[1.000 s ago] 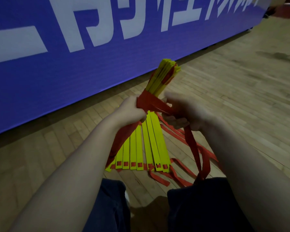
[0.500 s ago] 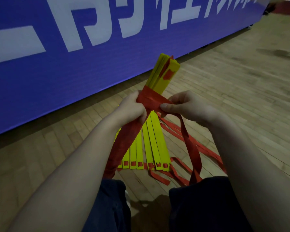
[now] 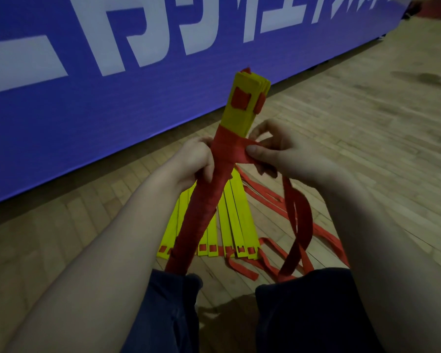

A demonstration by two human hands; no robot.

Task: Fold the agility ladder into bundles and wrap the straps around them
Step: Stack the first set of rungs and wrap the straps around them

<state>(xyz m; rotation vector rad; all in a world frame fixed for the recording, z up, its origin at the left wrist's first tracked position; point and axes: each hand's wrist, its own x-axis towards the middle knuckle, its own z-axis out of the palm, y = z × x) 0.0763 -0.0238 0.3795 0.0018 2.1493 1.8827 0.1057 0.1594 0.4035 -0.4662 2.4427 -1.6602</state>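
Observation:
A bundle of yellow ladder rungs stands tilted in front of me, its lower two thirds wound in red strap. My left hand grips the wrapped bundle from the left. My right hand pinches the loose red strap against the bundle's right side, thumb on top. The free strap tail hangs down from that hand to my right knee. A second set of yellow rungs lies fanned flat on the floor behind the bundle.
Loose red straps trail over the wooden floor to the right of the flat rungs. A blue banner with white lettering runs along the back. My knees in dark trousers fill the bottom.
The bundle has turned so its flat yellow face with red patches faces me. The red wrap has climbed higher, and my right hand has brought the strap round to the bundle's right side.

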